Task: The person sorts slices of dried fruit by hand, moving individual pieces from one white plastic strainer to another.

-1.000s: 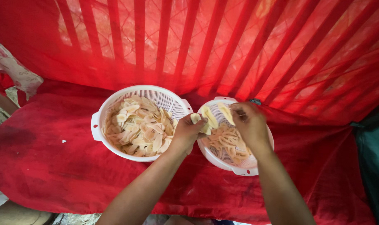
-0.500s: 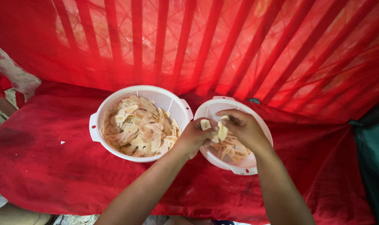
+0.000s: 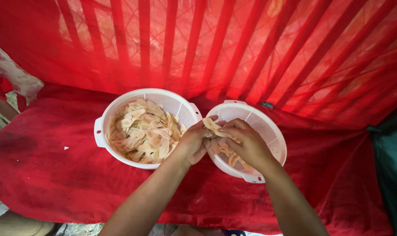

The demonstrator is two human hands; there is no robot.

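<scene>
Left hand (image 3: 193,144) and right hand (image 3: 246,142) are meeting at frame centre, pinching one pale slice (image 3: 212,125) above the right colander (image 3: 268,126); the left colander (image 3: 163,99) is holding the heap within reach.

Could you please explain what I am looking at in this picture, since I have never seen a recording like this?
There is no machine here: a person works with two bare hands, and the camera sits on the person's head, looking down along the forearms. A red cloth covers the surface and rises behind as a backdrop. On it stand two white perforated baskets. The left basket holds a heap of pale slices. The right basket holds fewer of them. The left hand and right hand meet over the right basket, and together their fingers hold one pale slice. At the left edge hangs a patterned cloth.
</scene>
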